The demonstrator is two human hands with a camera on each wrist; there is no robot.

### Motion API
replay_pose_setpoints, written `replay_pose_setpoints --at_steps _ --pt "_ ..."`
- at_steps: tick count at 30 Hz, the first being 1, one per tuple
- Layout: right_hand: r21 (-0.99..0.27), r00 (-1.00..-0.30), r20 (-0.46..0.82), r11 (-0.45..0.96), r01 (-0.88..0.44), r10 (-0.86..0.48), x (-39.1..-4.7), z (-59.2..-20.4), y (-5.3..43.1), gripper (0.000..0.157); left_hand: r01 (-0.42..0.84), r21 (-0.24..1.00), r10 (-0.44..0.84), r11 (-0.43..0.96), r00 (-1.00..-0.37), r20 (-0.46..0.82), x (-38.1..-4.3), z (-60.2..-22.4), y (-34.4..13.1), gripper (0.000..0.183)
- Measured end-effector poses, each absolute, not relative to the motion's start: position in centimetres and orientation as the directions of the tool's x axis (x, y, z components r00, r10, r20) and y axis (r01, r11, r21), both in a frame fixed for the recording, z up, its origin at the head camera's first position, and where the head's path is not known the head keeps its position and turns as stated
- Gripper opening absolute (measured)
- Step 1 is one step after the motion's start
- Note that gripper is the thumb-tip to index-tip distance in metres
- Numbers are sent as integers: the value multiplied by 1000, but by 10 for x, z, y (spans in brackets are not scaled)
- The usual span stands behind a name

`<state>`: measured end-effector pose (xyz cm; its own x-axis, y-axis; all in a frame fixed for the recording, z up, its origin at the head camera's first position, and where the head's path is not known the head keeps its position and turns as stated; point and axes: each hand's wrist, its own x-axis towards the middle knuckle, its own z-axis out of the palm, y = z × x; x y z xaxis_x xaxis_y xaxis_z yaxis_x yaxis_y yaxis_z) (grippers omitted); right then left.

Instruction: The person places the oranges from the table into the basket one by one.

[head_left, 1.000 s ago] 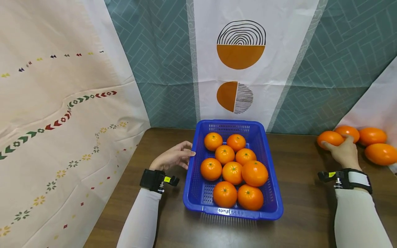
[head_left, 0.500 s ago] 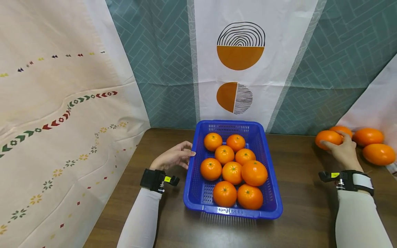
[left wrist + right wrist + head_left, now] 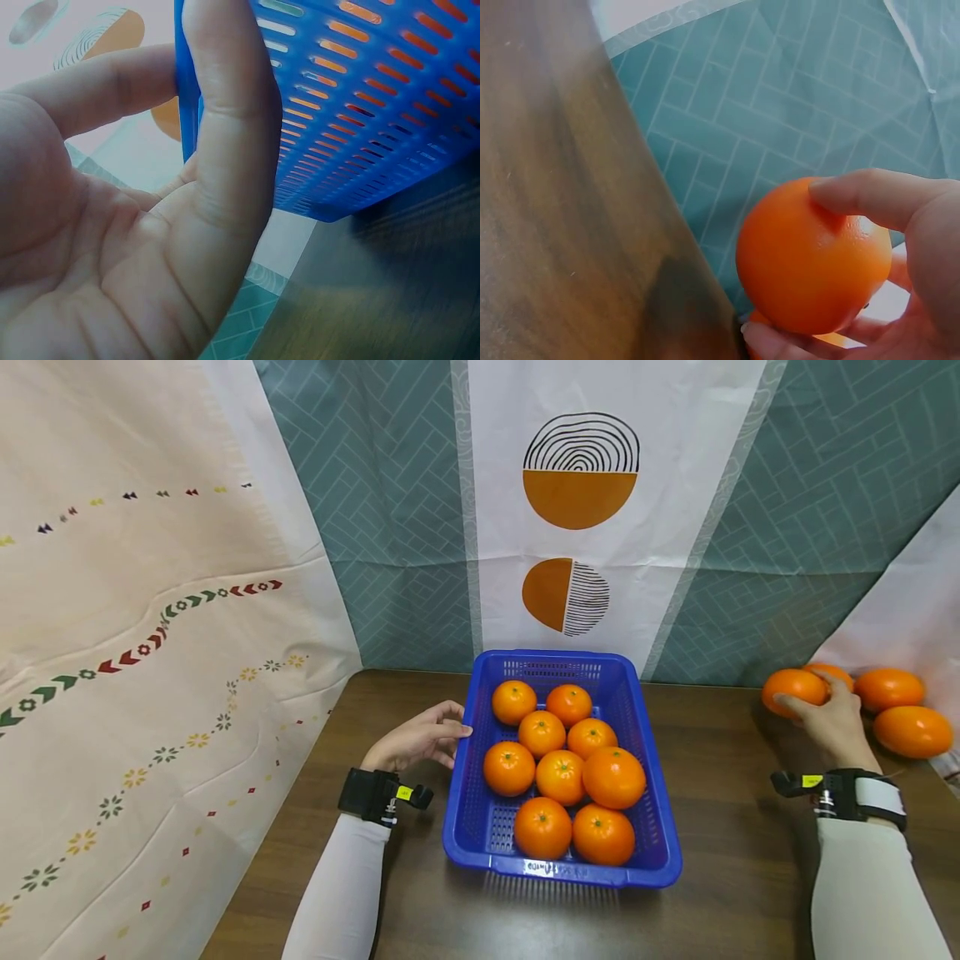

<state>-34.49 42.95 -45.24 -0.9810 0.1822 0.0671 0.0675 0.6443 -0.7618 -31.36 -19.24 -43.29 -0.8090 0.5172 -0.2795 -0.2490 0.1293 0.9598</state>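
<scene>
A blue plastic basket (image 3: 461,852) of oranges stands mid-table in the head view. At its left rim is my left hand (image 3: 423,739), pinching the edge; in the left wrist view the digits lie on both sides of the rim, beside the slotted wall (image 3: 360,97). Far to the right, my right hand (image 3: 831,718) grips an orange (image 3: 795,692). The right wrist view shows the thumb across that orange (image 3: 810,262) and fingertips curled beneath it. Part of another orange (image 3: 759,345) shows below these fingers.
Several more oranges (image 3: 913,732) lie at the table's right end, close around the right hand. Hanging cloths (image 3: 405,568) line the back and both sides of the wooden table (image 3: 720,827). Inside the basket, several oranges (image 3: 542,828) sit, one resting higher at the right.
The right hand and its orange have shifted very slightly left and up. Little else differs; the left hand stays at the basket rim.
</scene>
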Motion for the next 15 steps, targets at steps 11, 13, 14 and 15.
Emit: replay_pose_setpoints --at_steps 11,13,14,15 --pt "-882 -985 38 469 47 171 -349 -421 411 88 -249 960 520 129 -807 -279 -314 -434 -192 31" --pt "-878 -986 43 477 40 162 -349 -416 409 87 -249 960 519 128 -808 -279 -314 -434 -192 32" --pt "-880 -987 42 474 38 158 -349 -414 408 87 -246 960 521 130 -808 -277 -314 -433 -192 32" --pt "-881 -987 43 472 35 155 -349 -413 407 86 -246 961 521 129 -808 -276 -314 -433 -192 32"
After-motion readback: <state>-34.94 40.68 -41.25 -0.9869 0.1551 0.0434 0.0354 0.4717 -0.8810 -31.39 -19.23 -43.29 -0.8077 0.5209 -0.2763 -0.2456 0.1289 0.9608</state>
